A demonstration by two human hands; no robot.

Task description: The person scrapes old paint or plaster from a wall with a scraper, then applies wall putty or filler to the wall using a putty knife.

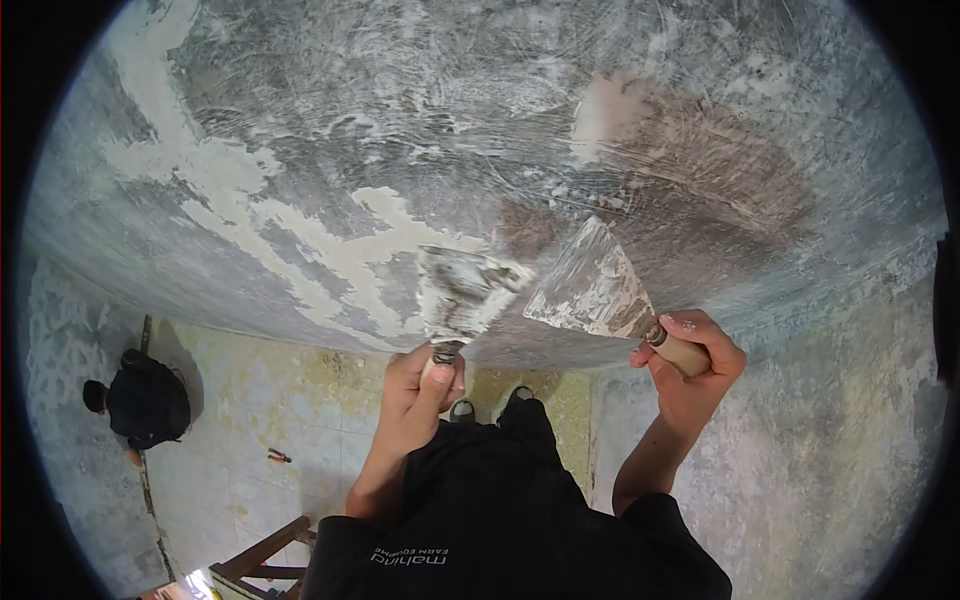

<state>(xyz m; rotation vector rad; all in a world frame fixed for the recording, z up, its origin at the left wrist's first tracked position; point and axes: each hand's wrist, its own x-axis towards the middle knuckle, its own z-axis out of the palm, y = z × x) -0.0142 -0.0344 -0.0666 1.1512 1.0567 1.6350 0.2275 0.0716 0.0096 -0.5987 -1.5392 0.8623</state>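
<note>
My left hand (422, 395) is closed round the handle of a putty knife (465, 290), its broad blade smeared with white and grey filler. In my right hand (700, 365) is a second putty knife (595, 285) with a pale wooden handle, the blade coated in streaky white. The two blades point up toward the wall and lie close side by side, edges almost meeting in this view. Behind them the grey wall (400, 100) carries scratch marks and irregular white filler patches (300, 240), plus a brownish area at the upper right.
A person in dark clothes (150, 400) is low down at the far left, near the side wall. A small tool with orange handles (279, 456) lies on the stained tile floor (300, 400). Part of a wooden frame (262, 550) stands at the lower left.
</note>
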